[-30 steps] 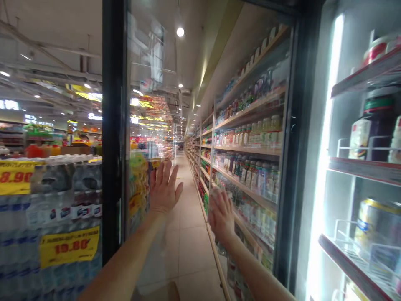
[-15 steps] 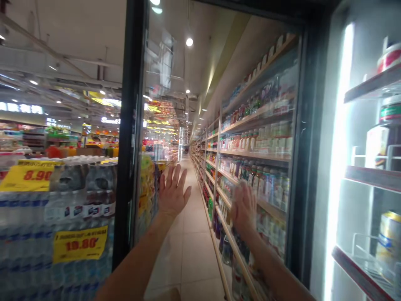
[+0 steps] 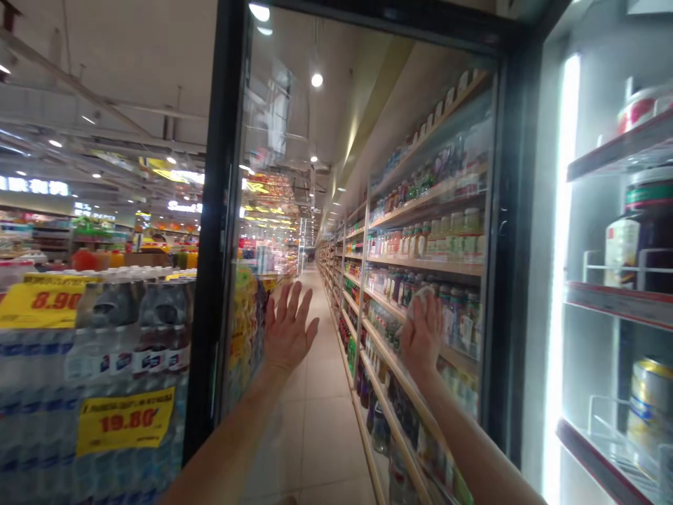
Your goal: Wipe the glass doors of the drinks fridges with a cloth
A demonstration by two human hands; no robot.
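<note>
In front of me stands a glass door in a black frame, swung open from a lit drinks cooler. My left hand lies flat toward the pane with its fingers spread and nothing in it. To the right, my right hand is raised to the same glass, fingers stretched upward. A small whitish cloth, or a tissue, shows at its fingertips, pressed to the pane; most of it is hidden by the hand.
Shelves of bottles line the aisle seen in the glass. At left are stacked bottle packs with yellow price signs. The cooler's racks at right hold jars and a can. A tiled floor runs ahead.
My right hand has moved right and slightly up across the glass and is less blurred. My left hand has stayed nearly in place. The view has shifted slightly.
</note>
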